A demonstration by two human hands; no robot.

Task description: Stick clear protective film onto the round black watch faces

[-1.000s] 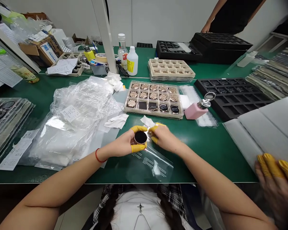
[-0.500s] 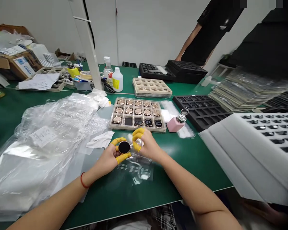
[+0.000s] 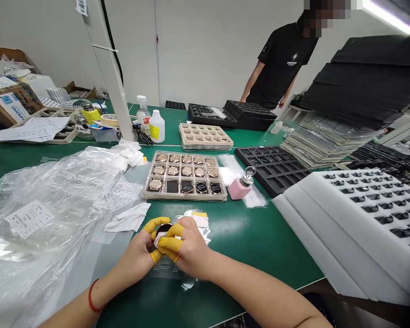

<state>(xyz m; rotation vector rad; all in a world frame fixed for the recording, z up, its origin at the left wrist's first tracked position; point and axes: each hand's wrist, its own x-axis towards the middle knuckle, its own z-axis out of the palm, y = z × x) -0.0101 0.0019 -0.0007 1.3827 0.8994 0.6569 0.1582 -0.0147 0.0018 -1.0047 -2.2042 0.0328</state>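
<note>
Yellow finger cots cover fingertips on both hands. My left hand grips a round black-faced disc by its rim. Against the front of the disc, my right hand pinches a small white cloth, which partly hides the face. Clear plastic film with printed text lies on the green table under my hands. Beyond them sits a compartment tray with gold-coloured round pieces in its back rows and black discs in the front row.
A pink pump bottle stands right of the tray, near a black tray. White foam trays fill the right, plastic bags the left. A person stands across the table.
My right hand has moved left onto the disc with the white cloth, covering part of its face. The view has tilted up, showing more of the person across the table.
</note>
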